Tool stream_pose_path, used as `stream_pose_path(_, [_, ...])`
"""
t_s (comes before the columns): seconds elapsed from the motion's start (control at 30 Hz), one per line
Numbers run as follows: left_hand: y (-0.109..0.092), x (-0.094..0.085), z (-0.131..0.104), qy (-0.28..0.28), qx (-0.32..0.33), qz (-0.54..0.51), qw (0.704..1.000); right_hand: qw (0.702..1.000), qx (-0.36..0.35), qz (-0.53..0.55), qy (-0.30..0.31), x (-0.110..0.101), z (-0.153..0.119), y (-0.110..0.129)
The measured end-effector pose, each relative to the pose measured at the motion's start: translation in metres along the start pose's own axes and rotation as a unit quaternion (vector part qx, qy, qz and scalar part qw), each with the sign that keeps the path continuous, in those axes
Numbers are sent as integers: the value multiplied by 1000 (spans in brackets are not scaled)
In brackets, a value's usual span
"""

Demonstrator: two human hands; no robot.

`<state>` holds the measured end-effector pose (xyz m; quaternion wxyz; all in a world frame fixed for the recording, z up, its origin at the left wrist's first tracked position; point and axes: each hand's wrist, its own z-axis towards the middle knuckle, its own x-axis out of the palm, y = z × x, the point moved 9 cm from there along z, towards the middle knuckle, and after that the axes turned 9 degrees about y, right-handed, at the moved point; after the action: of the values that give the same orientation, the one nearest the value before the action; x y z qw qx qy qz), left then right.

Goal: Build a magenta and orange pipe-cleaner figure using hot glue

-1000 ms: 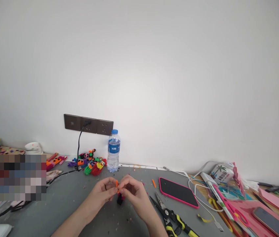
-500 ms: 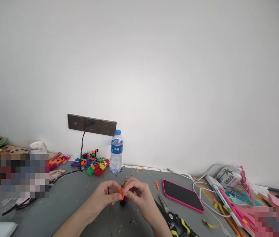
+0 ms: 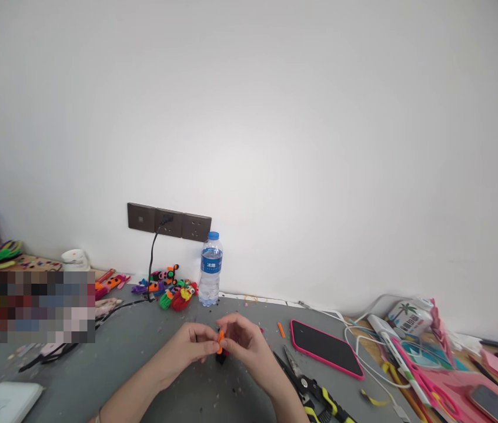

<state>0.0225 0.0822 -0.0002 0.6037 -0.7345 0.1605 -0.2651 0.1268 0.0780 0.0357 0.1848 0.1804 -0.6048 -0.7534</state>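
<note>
A short orange piece of pipe cleaner stands upright between my two hands, above the grey mat. My left hand pinches it between thumb and index finger from the left. From the right, my right hand has its thumb and fingertips closed on the same piece. Just beneath the fingers a small black thing shows, partly hidden by the hands. Another short orange piece lies on the mat to the right of my right hand.
Black-and-yellow pliers and a pink-cased phone lie right of my hands. A water bottle stands by the wall beside colourful fuzzy figures. A white box sits front left; white cables run at right.
The view has turned slightly left. Both hands stay together at the orange piece, and the fingers of my right hand have shifted a little around it.
</note>
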Motion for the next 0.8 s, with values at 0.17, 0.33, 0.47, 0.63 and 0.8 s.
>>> stream_pose_path(0.17, [2, -5, 2, -16, 7, 18, 1000, 1000, 10, -9, -24, -2, 0, -4])
stream_pose_path(0.33, [-5, -10, 0, -57, 26, 51, 997, 998, 9, 3, -66, -6, 3, -10])
stream_pose_path(0.47, [-11, -11, 0, -72, 47, 80, 993, 996, -1, 13, -87, -5, 5, -8])
stream_pose_path(0.63, [-15, -16, -1, -104, 70, 106, 986, 995, -9, 6, -96, -6, 4, -7])
stream_pose_path(0.8, [-16, -20, 1, -110, 101, 149, 977, 995, -5, 6, -98, -7, 5, -13])
